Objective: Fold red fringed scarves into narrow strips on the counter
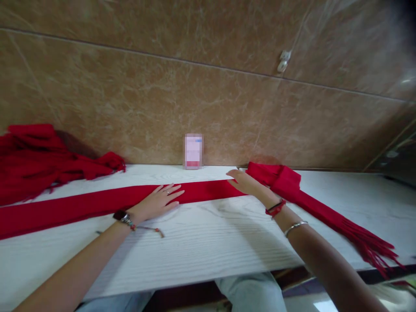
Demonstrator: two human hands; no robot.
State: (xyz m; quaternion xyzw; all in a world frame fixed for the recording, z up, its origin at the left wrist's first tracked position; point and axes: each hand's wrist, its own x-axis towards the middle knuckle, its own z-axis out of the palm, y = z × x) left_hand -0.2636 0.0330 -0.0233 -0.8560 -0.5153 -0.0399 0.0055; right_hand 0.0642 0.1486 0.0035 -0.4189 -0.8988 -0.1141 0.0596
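- Left hand (158, 201) lay spread flat on the scarf (204, 192).
- Right hand (247, 183) was over it; I couldn't tell its grip.
- Phone (193, 151) leaned against wall (146, 95).

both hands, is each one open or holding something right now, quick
Left hand: open, spread on the long red cloth.
Right hand: over the same cloth; whether its grip is open or closed cannot be told.
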